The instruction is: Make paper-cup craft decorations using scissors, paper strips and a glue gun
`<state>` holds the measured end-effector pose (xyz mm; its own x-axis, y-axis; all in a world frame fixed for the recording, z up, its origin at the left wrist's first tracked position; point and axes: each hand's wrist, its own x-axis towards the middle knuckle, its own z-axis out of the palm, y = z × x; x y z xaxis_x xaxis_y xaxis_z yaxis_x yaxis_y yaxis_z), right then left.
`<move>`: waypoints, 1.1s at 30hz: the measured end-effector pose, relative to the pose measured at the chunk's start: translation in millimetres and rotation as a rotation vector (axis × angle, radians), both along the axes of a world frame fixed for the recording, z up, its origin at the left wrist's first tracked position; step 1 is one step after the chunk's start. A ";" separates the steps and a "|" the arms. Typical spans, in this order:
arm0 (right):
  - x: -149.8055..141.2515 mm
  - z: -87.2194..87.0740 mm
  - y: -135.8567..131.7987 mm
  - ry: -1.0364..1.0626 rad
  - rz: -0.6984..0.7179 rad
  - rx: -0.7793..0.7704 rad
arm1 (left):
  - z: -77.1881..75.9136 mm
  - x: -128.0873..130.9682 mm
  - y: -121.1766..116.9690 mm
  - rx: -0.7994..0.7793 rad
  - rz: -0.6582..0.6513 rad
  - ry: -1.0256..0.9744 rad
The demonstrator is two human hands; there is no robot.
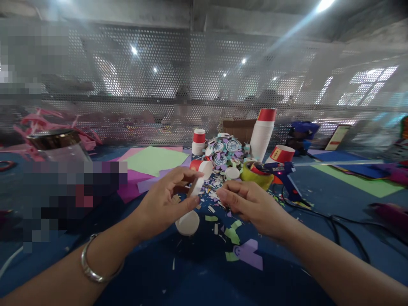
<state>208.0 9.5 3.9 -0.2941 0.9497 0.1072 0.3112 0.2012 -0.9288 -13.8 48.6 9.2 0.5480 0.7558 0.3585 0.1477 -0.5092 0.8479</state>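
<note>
- Silver bangle (87, 267) nearest camera.
- Left hand (153, 210): fingers clamped on plain white disc (199, 186), over mid-table.
- Right hand (264, 208): fingers together, nothing visible between.
- Looks part-done: decorated discs (219, 160) heaped toward far edge; loose disc (188, 224) undecorated.
- Blue table (204, 284), perforated screen (127, 76) behind.

Shiny smooth metal bracelet (89, 262); perforated metal screen (127, 76); matt paper sheets (156, 159); glossy plastic glue gun (287, 176).
</note>
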 end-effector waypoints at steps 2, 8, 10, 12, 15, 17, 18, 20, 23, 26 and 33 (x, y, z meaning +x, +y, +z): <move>-0.2 0.7 0.1 0.024 -0.012 0.015 | -1.1 0.4 2.9 -0.084 0.031 -0.005; -4.3 2.0 0.0 0.076 -0.049 0.079 | 1.1 6.6 -3.3 -0.251 0.103 0.177; -7.3 0.8 0.0 0.054 -0.066 0.092 | 2.7 10.6 -9.3 -0.296 0.077 0.224; -10.5 -0.7 -0.7 0.019 -0.069 0.102 | 3.7 14.7 -14.7 -0.345 0.031 0.231; -14.3 -2.4 -2.8 -0.018 -0.036 0.090 | 3.6 19.4 -20.4 -0.381 -0.050 0.224; -15.6 -3.1 -3.9 -0.025 0.001 0.068 | 2.3 20.7 -22.8 -0.404 -0.071 0.229; -16.0 -3.4 -4.2 -0.020 0.017 0.059 | 1.4 20.8 -23.6 -0.422 -0.068 0.236; -16.3 -3.7 -4.3 -0.005 0.039 0.043 | -0.1 20.2 -24.5 -0.456 -0.052 0.258; -16.4 -3.6 -3.8 0.030 0.050 0.020 | -0.4 18.9 -25.3 -0.492 -0.023 0.302; -16.4 -3.6 -3.6 0.043 0.048 0.008 | 1.8 19.1 -26.7 -0.542 -0.012 0.346; -15.8 -4.8 -3.8 0.039 0.060 -0.008 | 6.4 21.1 -28.3 -0.538 0.008 0.342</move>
